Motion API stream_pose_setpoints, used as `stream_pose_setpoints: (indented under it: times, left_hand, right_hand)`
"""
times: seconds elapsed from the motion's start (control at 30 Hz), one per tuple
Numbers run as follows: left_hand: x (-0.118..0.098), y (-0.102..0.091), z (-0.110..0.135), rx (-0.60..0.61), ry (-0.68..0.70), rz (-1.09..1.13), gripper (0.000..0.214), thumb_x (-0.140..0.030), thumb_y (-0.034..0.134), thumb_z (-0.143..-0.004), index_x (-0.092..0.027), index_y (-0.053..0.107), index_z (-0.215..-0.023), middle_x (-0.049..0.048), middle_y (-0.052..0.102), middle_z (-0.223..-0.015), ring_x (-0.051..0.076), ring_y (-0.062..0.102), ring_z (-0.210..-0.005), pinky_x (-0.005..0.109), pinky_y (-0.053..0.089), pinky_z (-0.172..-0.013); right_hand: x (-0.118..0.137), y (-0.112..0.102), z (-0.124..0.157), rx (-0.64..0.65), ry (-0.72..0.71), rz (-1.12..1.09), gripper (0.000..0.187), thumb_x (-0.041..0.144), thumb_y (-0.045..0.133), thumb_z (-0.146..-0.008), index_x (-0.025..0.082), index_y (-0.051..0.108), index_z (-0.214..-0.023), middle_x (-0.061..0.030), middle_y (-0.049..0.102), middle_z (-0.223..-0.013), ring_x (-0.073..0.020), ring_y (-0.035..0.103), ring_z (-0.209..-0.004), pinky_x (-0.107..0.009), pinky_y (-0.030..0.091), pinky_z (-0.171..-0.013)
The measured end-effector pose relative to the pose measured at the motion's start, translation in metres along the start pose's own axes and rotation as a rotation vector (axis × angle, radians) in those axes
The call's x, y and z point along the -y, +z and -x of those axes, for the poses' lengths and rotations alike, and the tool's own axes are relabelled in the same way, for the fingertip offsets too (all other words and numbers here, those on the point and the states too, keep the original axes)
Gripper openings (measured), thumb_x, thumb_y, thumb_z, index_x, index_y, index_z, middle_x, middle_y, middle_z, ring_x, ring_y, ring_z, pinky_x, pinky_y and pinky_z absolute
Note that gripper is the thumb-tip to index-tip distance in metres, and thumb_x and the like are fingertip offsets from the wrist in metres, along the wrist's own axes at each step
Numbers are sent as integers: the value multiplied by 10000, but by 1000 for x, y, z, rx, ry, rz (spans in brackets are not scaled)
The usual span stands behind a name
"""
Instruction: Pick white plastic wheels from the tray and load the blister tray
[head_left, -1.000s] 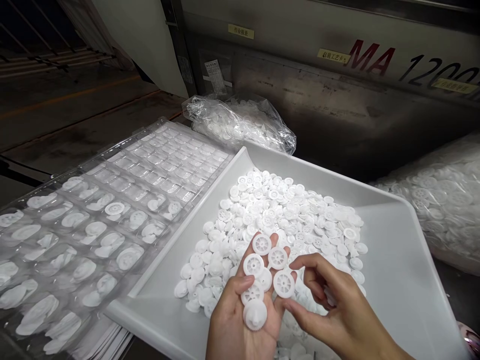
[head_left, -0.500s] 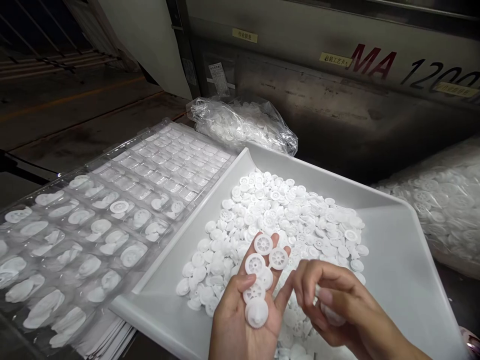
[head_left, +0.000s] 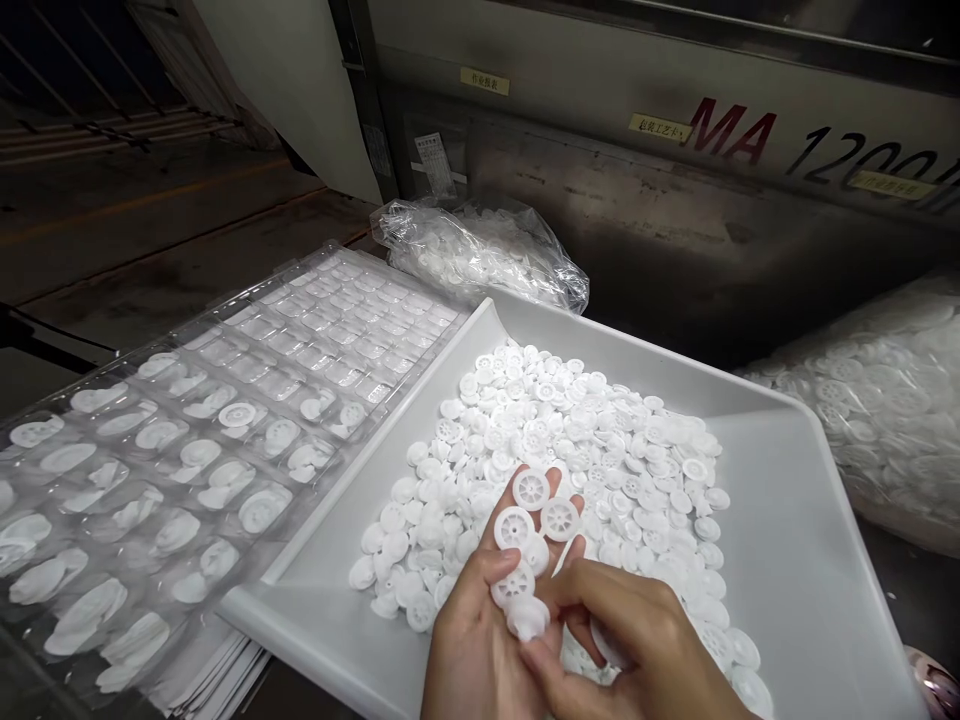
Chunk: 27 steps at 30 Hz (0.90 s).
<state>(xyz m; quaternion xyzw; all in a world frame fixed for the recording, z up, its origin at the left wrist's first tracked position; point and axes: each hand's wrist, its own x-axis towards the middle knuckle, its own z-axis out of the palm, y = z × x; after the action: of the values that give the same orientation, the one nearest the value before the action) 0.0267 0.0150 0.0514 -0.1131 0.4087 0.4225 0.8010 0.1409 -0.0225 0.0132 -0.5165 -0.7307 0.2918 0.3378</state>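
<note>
The right hand [head_left: 626,625] has its thumb and forefinger against a small white plastic wheel with a solid face [head_left: 527,618], tilted in the left palm; how firmly they pinch is impossible to tell. Its other fingers curl around a white plastic disc [head_left: 611,645], mostly hidden. The left hand [head_left: 480,645] lies palm up, fingers extended beneath a loose cluster of round white plastic spoked wheels [head_left: 514,528], its thumb pressing on the group's edge.

Handling these well probably calls for a light pinch at the rim, a level left palm and a steady thumb, so that neighbouring wheels do not slide off.

The spoked wheels look alike: pale rim, thin spokes, small centre. Some overlap, and they run from palm to fingertips.

Below and beyond the hands, a big heap of similar white parts [head_left: 592,420] fills much of a wide grey plastic tray [head_left: 795,530]. To the left lies a transparent plastic sheet of moulded pockets [head_left: 352,345], white pieces in its nearer rows. A transparent bag of white parts [head_left: 480,250] sits behind the tray.
</note>
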Motion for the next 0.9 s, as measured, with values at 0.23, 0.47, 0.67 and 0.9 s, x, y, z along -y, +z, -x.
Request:
stream_pose_setpoints:
  times: [0.23,0.47,0.67,0.9]
  left_hand:
    - [-5,-5,-1,95,57,99,474,-128,372,-856,-142,391,-1329,76,617,-1269,240,565,-1158,426,346,-1070]
    - [-4,-15,-6,220,33,142,552,-148,389,-857,-161,282,-1398,99,575,-1313,240,520,-1210,428,269,-1108]
    - [-4,-19,-10,226,48,161,496,-150,362,-877,-152,341,-1373,84,592,-1292,234,543,-1182,439,172,-1146]
    - [-4,-13,-7,165,75,146,479,-119,372,-873,-123,375,-1353,94,605,-1275,259,536,-1188,494,119,-1153]
  right_hand:
    - [-4,-38,0,-70,-425,436,177,18,504,-864,26,605,-1008,9,449,-561,-115,378,-476,-279,240,-417]
    - [3,-47,-10,50,-586,658,531,333,233,-1005,-49,602,-1001,-43,504,-509,-137,449,-413,-276,301,-351]
    - [1,-45,-10,126,-581,626,574,367,215,-1002,-49,610,-987,-48,513,-525,-139,481,-422,-277,344,-340]
    - [0,-47,-14,115,-577,583,505,301,224,-1010,-23,610,-981,-21,488,-490,-130,450,-395,-273,297,-323]
